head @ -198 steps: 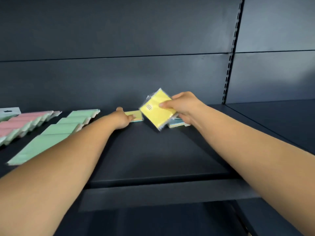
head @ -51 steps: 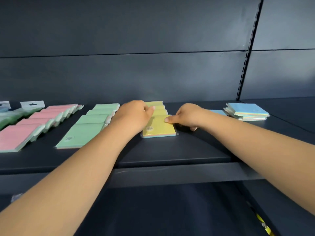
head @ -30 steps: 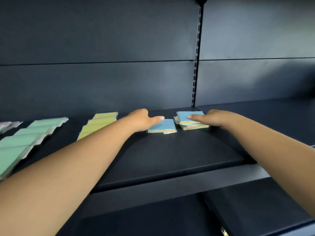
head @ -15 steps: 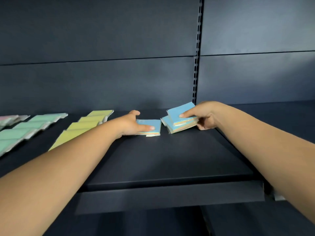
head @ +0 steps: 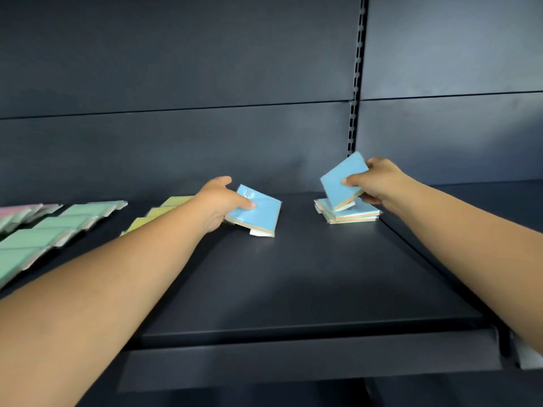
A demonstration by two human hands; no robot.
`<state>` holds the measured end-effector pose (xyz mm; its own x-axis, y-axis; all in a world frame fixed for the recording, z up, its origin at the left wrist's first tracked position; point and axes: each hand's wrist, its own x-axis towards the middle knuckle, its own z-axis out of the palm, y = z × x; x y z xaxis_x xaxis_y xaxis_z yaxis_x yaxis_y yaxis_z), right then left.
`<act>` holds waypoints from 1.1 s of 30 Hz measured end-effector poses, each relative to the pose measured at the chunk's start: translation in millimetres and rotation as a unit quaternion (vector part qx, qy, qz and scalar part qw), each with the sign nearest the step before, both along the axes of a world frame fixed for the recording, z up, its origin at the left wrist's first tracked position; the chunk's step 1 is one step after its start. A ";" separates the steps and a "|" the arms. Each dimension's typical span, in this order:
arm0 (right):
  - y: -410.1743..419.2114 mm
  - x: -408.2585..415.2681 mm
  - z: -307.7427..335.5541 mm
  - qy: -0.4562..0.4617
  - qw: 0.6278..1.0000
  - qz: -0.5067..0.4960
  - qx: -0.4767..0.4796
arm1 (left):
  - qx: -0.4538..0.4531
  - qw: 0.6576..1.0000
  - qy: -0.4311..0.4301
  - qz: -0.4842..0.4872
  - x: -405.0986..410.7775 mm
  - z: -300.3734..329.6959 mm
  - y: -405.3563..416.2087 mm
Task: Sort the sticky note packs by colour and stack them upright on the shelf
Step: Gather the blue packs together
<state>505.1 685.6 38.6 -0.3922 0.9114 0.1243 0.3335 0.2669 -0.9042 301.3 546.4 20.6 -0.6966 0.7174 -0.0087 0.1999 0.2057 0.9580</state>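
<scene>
My left hand (head: 219, 201) grips a blue sticky note pack (head: 258, 211) at its left edge; the pack lies tilted, its far side lifted off the dark shelf (head: 293, 283). My right hand (head: 374, 182) pinches another blue pack (head: 340, 182), raised and tilted above a small stack of blue packs (head: 349, 214) lying flat near the shelf's right edge. Left of my left forearm lie rows of yellow packs (head: 155, 214), green packs (head: 58, 227) and pink packs (head: 20, 211), flat and overlapping.
A slotted upright (head: 356, 83) divides the dark back panel. A second shelf bay (head: 484, 198) continues to the right. The shelf's front lip (head: 293, 356) runs across below my forearms.
My right hand has lifted the top blue pack off the stack and tilted it up. My left hand has closed on the single blue pack and tipped it.
</scene>
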 end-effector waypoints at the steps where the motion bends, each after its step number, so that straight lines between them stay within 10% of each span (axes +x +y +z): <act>1: -4.5 -5.6 3.4 0.023 1.000 0.002 -0.011 | 0.002 1.000 -0.008 0.002 -3.9 4.0 -1.6; 20: -21.0 -67.6 1.0 0.270 0.927 0.060 -0.252 | -0.028 0.995 -0.099 -0.003 -69.4 20.1 28.3; 26: -18.8 -61.3 -1.1 0.240 0.938 0.099 -0.228 | -0.135 0.990 0.026 -0.025 -61.6 39.6 30.2; 33: -25.0 -62.9 -0.8 0.237 0.940 0.070 -0.236 | -0.125 0.991 -0.033 -0.036 -52.6 23.1 38.2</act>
